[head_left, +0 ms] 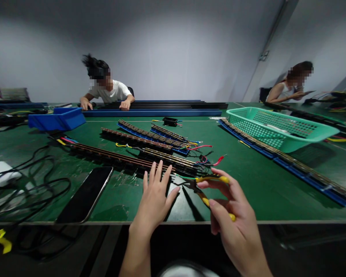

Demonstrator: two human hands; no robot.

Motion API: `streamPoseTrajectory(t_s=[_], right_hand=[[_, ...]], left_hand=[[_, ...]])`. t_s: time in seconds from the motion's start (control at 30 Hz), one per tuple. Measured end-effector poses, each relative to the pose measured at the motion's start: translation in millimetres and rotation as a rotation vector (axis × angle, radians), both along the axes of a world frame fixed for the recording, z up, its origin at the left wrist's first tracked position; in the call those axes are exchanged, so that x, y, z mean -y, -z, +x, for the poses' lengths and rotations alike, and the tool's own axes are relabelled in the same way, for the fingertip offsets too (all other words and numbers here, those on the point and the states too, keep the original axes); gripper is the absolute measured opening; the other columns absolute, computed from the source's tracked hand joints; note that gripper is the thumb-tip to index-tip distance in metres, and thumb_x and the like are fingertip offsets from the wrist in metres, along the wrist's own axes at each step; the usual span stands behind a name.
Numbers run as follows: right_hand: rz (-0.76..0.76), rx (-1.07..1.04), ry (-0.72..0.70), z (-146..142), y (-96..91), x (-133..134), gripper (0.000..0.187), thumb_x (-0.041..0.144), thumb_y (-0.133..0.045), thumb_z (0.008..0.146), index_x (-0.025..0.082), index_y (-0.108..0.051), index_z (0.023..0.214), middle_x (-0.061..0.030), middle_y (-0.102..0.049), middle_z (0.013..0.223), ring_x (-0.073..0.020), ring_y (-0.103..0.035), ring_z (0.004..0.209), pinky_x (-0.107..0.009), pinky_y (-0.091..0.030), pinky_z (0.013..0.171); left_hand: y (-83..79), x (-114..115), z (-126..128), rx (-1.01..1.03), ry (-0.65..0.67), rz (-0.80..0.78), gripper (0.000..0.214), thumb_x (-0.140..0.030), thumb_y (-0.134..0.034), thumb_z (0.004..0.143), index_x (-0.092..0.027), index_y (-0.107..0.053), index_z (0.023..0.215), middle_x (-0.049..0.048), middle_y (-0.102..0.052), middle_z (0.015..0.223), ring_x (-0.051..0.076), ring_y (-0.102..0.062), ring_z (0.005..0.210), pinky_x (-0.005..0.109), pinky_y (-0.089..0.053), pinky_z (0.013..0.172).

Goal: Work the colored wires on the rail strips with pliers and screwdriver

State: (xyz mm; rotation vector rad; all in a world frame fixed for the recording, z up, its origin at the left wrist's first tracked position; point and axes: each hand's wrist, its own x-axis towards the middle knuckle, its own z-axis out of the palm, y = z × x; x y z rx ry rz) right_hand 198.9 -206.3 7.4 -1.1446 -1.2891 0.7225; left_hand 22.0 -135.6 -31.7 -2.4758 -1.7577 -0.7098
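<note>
My left hand lies palm down with its fingers spread, the fingertips on the near end of a long black rail strip with copper-coloured lines. In my right hand is a pair of pliers with yellow and black handles, held apart. The jaws point left, close to my left thumb and the strip's end, where a green wire shows. Whether the jaws touch the wire I cannot tell. Just behind lies a shorter black strip with brass-coloured lines and coloured wires at its right end.
More strips lie behind. A phone and black cables are on the left, with a blue bin beyond. On the right stand a green basket and a long blue-backed strip. Two people sit across the table.
</note>
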Motion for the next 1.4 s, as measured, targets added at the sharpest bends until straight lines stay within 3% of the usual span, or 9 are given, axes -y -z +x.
streamPoseTrajectory(t_s=[0.2, 0.5, 0.63, 0.77, 0.87, 0.97, 1.1, 1.23, 1.4], right_hand=[[0.077, 0.157, 0.053, -21, 4.6, 6, 0.046, 0.02, -0.05, 0.09, 0.026, -0.05, 0.136, -0.0086, -0.072, 0.109, -0.0072, -0.054, 0.042, -0.018, -0.044, 0.035], [0.075, 0.111, 0.163, -18, 5.9, 15, 0.047, 0.025, -0.052, 0.093, 0.029, -0.045, 0.14, -0.0093, -0.071, 0.112, -0.0107, -0.058, 0.046, -0.024, -0.054, 0.043], [0.124, 0.222, 0.119, -21, 14.7, 2, 0.048, 0.021, -0.052, 0.092, 0.026, -0.045, 0.139, -0.0092, -0.071, 0.112, -0.0131, -0.066, 0.055, -0.025, -0.059, 0.052], [0.336, 0.453, -0.025, -18, 14.2, -5, 0.053, 0.009, -0.049, 0.087, 0.027, -0.049, 0.136, -0.007, -0.074, 0.106, -0.0174, -0.074, 0.077, -0.024, -0.06, 0.064], [0.451, 0.692, -0.203, -15, 8.9, -5, 0.063, 0.006, -0.046, 0.081, 0.026, -0.049, 0.141, -0.0073, -0.074, 0.099, -0.0193, -0.074, 0.075, -0.027, -0.06, 0.062], [0.449, 0.793, -0.272, -14, 7.2, -5, 0.064, 0.006, -0.046, 0.078, 0.022, -0.053, 0.14, -0.0084, -0.075, 0.093, -0.0212, -0.073, 0.074, -0.029, -0.06, 0.061], [0.41, 0.69, -0.24, -13, 11.1, -7, 0.062, 0.004, -0.047, 0.077, 0.022, -0.052, 0.137, -0.0056, -0.075, 0.09, -0.0194, -0.074, 0.073, -0.028, -0.061, 0.067], [0.257, 0.417, -0.061, -8, 14.6, -7, 0.05, 0.009, -0.052, 0.084, 0.027, -0.049, 0.13, -0.0036, -0.074, 0.097, -0.0143, -0.071, 0.066, -0.024, -0.06, 0.066], [0.057, 0.019, 0.041, 1, 4.6, 5, 0.042, 0.026, -0.053, 0.094, 0.029, -0.046, 0.135, -0.0095, -0.071, 0.113, -0.0077, -0.054, 0.041, -0.021, -0.05, 0.036]], left_hand=[[1.7, 3, 1, 0.005, 0.005, 0.036, 0.056, -0.033, -0.049, 0.099, -0.022, -0.038, 0.152, 0.0146, -0.028, 0.163, 0.032, -0.017, 0.152, 0.06, -0.027, 0.117], [0.5, 4, -1, 0.014, 0.021, 0.022, 0.054, -0.028, -0.046, 0.099, -0.023, -0.038, 0.152, 0.0114, -0.029, 0.163, 0.031, -0.016, 0.152, 0.059, -0.025, 0.118], [0.7, 4, -1, 0.018, 0.034, 0.009, 0.054, -0.027, -0.046, 0.098, -0.023, -0.038, 0.152, 0.0111, -0.03, 0.162, 0.031, -0.017, 0.152, 0.059, -0.026, 0.118], [-1.5, 5, -1, 0.01, 0.035, -0.001, 0.054, -0.026, -0.045, 0.098, -0.022, -0.039, 0.151, 0.0108, -0.03, 0.162, 0.031, -0.018, 0.152, 0.058, -0.026, 0.118], [-4.6, 6, -1, -0.003, 0.031, -0.006, 0.055, -0.022, -0.044, 0.096, -0.022, -0.04, 0.151, 0.0108, -0.03, 0.162, 0.031, -0.019, 0.152, 0.057, -0.027, 0.118], [-6.6, 7, -1, -0.022, 0.033, -0.013, 0.057, -0.019, -0.046, 0.094, -0.021, -0.04, 0.151, 0.0117, -0.03, 0.162, 0.031, -0.019, 0.152, 0.057, -0.028, 0.117], [-5.2, 6, -2, -0.02, 0.045, -0.017, 0.059, -0.021, -0.048, 0.094, -0.021, -0.039, 0.152, 0.0127, -0.03, 0.162, 0.032, -0.02, 0.151, 0.058, -0.029, 0.117], [-1.5, 5, -2, -0.014, 0.039, 0.011, 0.055, -0.028, -0.047, 0.097, -0.022, -0.039, 0.151, 0.0121, -0.031, 0.162, 0.032, -0.02, 0.151, 0.058, -0.03, 0.116], [0.5, 5, -2, -0.013, 0.036, 0.035, 0.054, -0.03, -0.047, 0.098, -0.023, -0.039, 0.151, 0.0112, -0.032, 0.161, 0.031, -0.021, 0.151, 0.057, -0.03, 0.116]])
